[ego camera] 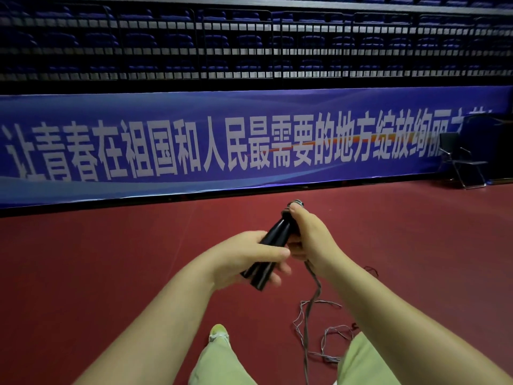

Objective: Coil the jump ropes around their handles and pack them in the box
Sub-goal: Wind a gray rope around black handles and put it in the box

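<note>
Two black jump rope handles (273, 236) lie side by side, pointing up and to the right. My left hand (249, 257) grips their lower ends. My right hand (308, 240) wraps the upper part, where a few turns of thin grey rope sit near the tips. The rest of the rope (313, 309) hangs from under my right hand and lies in loose loops on the red floor (111, 273) between my legs. No box is in view.
A long blue banner (222, 148) with white characters runs along the barrier ahead. A black folding chair (460, 159) stands at the far right. My legs in light green trousers (219, 365) and a green shoe (218, 330) are at the bottom.
</note>
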`<state>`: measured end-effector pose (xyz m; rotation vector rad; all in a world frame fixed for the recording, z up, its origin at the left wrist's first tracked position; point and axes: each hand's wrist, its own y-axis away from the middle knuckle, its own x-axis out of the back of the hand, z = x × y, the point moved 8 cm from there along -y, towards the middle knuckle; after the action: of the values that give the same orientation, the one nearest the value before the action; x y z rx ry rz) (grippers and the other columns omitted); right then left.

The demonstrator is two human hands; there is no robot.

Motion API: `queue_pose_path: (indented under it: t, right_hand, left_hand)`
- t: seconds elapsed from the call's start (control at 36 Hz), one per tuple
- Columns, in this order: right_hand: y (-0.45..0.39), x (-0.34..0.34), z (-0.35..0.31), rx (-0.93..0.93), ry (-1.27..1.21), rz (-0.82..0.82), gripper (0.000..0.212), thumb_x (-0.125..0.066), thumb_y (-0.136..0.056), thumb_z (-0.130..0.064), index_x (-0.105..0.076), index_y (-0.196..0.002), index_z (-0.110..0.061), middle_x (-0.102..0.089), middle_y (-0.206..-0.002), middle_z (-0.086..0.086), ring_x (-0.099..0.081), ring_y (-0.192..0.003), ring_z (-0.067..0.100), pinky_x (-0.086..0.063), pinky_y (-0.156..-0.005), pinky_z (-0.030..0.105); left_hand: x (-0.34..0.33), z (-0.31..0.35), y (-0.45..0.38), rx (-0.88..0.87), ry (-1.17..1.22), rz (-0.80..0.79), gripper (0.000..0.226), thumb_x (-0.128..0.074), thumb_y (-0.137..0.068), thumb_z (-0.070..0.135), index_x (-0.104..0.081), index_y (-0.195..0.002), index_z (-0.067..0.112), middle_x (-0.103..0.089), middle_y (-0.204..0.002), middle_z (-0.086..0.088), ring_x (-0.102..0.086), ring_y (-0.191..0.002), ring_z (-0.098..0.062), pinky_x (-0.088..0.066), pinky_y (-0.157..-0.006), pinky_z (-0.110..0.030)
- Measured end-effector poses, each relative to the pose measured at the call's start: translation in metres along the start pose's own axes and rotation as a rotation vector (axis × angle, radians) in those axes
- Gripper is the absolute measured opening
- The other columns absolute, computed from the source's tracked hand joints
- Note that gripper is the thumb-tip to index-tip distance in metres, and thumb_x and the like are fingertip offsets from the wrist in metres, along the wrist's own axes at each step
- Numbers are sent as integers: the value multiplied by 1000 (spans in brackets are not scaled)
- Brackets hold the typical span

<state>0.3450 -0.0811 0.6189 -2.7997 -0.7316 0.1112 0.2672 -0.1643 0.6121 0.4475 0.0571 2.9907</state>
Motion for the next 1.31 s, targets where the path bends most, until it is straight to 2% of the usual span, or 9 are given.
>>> queue_pose_path:
  t: [0.08, 0.19, 0.28, 0.42, 0.75, 0.86, 1.0, 1.19, 1.31]
  right_hand:
    - [2, -8, -3, 9, -58, -72, 35, -33, -100, -36, -42, -72, -17, -45, -47, -6, -37, -35, 6, -27, -38, 19]
    - [6, -16, -8, 0, -169, -194, 30, -40, -96, -40, -45, -82, -13, -45, -46, -4, -40, -32, 5, -29, -34, 14]
    - [7, -18, -12, 18, -179, -324, 39, -42, -80, -48, -52, -91, -12, -43, -57, 2, -36, -39, 8, -25, -38, 18]
    - [12, -11, -12, 4, -13, -427, 46, -43, -94, -52, -51, -85, -7, -48, -60, 0, -32, -43, 8, -21, -39, 17]
    - [9, 10, -12, 134, 276, -40, 53, -41, -101, -40, -55, -59, -11, -42, -44, 3, -29, -39, 14, -22, -42, 22]
    - [15, 2, 5, -68, 127, -146, 64, -35, -94, -61, -63, -87, -4, -47, -57, 0, -31, -41, 10, -23, -40, 20]
    - [18, -2, 15, -232, 87, -186, 73, -39, -63, -86, -58, -76, -17, -39, -53, -7, -25, -40, 7, -20, -36, 20]
    - [17, 8, 23, -262, 69, -68, 53, -38, -92, -62, -45, -62, -19, -29, -49, -7, -19, -38, 9, -16, -37, 20]
    - [19, 9, 14, -188, 80, -38, 51, -39, -94, -54, -37, -56, -21, -28, -47, -6, -17, -41, 11, -13, -42, 24]
  left_hand:
    - [-24, -16, 8, 61, 696, -300, 48, -74, -71, 45, -67, -100, 7, -67, -75, -7, -66, -61, -20, -58, -64, -37]
    - [-38, -17, 10, 63, 812, -368, 53, -55, -70, 61, -71, -87, 13, -54, -62, 3, -52, -44, -9, -48, -46, -22]
    - [-32, -9, 10, 50, 694, -247, 55, -46, -81, 65, -58, -92, 13, -49, -60, 4, -44, -42, -7, -40, -42, -18]
    - [-9, -8, 8, 11, 394, -14, 56, -39, -81, 62, -56, -96, 11, -51, -61, 2, -43, -45, -10, -39, -44, -22]
    - [24, 5, 6, -44, -89, 300, 43, -34, -100, 49, -51, -86, 11, -52, -64, -3, -43, -44, -13, -39, -46, -23]
    - [40, 14, 7, -78, -723, 466, 43, -36, -97, 54, -50, -78, 18, -58, -69, 2, -52, -58, -16, -40, -58, -34]
    - [30, 20, 6, -126, -1206, 581, 40, -34, -94, 61, -52, -98, 26, -61, -83, 3, -60, -80, -23, -43, -65, -36]
    - [15, 21, 3, -180, -1305, 606, 44, -36, -93, 62, -47, -114, 25, -57, -95, 1, -60, -88, -26, -47, -70, -36]
    - [11, 13, 5, -84, -1028, 446, 42, -49, -89, 58, -44, -122, 33, -57, -97, 5, -60, -86, -19, -47, -71, -36]
